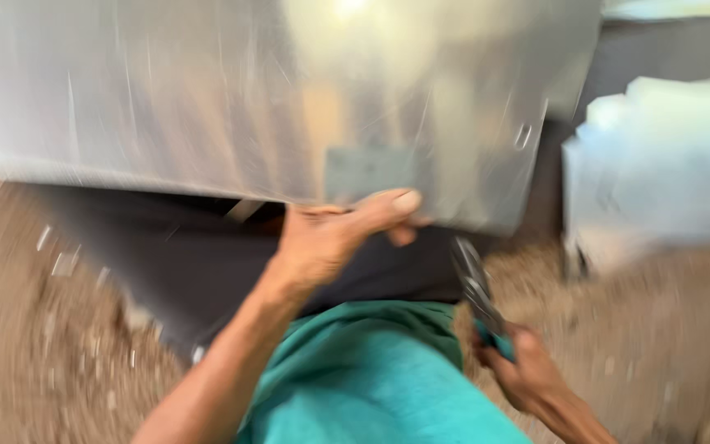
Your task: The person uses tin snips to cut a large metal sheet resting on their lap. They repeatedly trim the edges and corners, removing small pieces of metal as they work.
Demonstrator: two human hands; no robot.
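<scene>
Closest to the camera, a teal cloth [371, 378] covers the person's lap or leg and fills the lower middle of the view, its bottom cut off by the frame. Just right of it, the right hand [527, 378] is wrapped around the teal handle of a pair of metal snips [478, 292], whose grey blades point up and slightly left toward the sheet above. The fingers are closed on the handle; whether the blades are apart or together is lost in the blur. The wrist runs out of the frame at the bottom right.

Further up, the left hand [330, 238] reaches forward from the lower left and pinches the near edge of a large metal sheet [166, 99], thumb lying on top and the fingers curled underneath, mostly hidden. The sheet is shiny, scratched and tilted, spanning the upper part of the view and cut off at the top and left. A small duller rectangle [369, 173] shows on it just above the thumb; what it is cannot be made out.

Beneath the sheet lies a dark shadowed area. The brown ground [43, 329] is littered with pale specks. At the far right, a pale blurred shape [659, 164] stands, possibly more sheeting.
</scene>
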